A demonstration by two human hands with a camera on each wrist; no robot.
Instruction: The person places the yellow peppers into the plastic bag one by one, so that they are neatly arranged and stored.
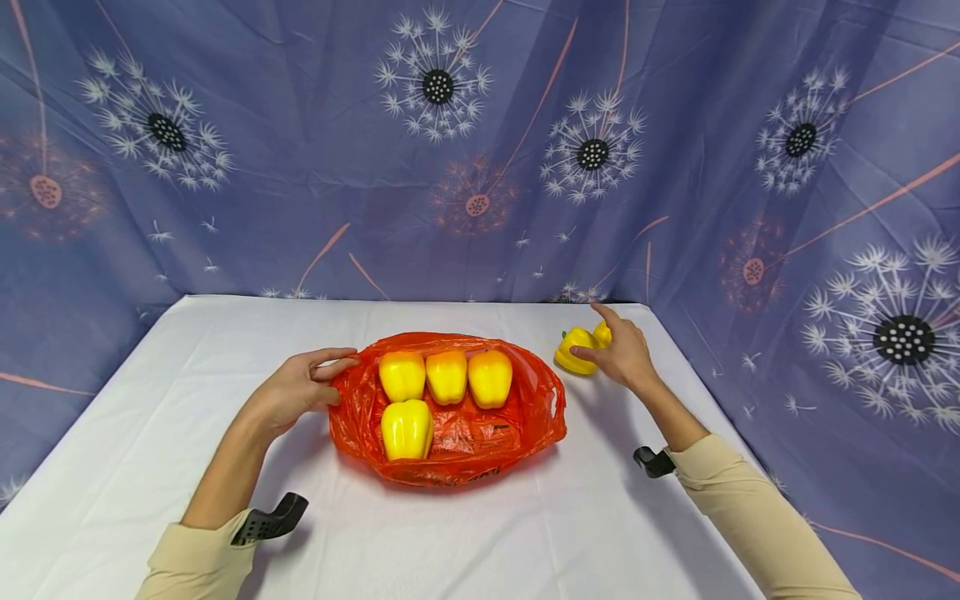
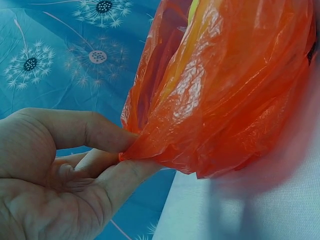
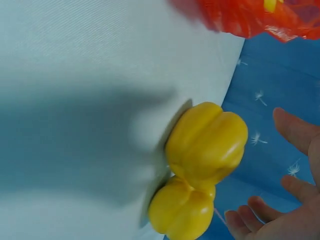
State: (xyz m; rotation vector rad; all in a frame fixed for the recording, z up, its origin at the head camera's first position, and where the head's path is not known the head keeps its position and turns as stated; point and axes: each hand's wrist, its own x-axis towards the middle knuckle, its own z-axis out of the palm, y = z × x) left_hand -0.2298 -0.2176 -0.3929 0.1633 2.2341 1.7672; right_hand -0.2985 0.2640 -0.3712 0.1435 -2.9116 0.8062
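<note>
A red plastic bag (image 1: 444,472) lies spread wide at the middle of the table, and several yellow bell peppers (image 1: 407,429) sit inside it. My left hand (image 1: 296,387) pinches the bag's left edge between thumb and fingers, as the left wrist view shows closely. Beyond the bag's right end, two more yellow bell peppers (image 3: 207,142) lie side by side on the cloth. Over them hovers my right hand (image 1: 622,354), its fingers spread. In the right wrist view a gap separates this hand (image 3: 285,200) from both peppers.
A white cloth (image 1: 495,542) covers the table. Purple-blue curtains (image 1: 315,167) with dandelion prints hang behind it and along the right side. The bag's right handle loop (image 1: 555,404) lies towards the right-hand peppers.
</note>
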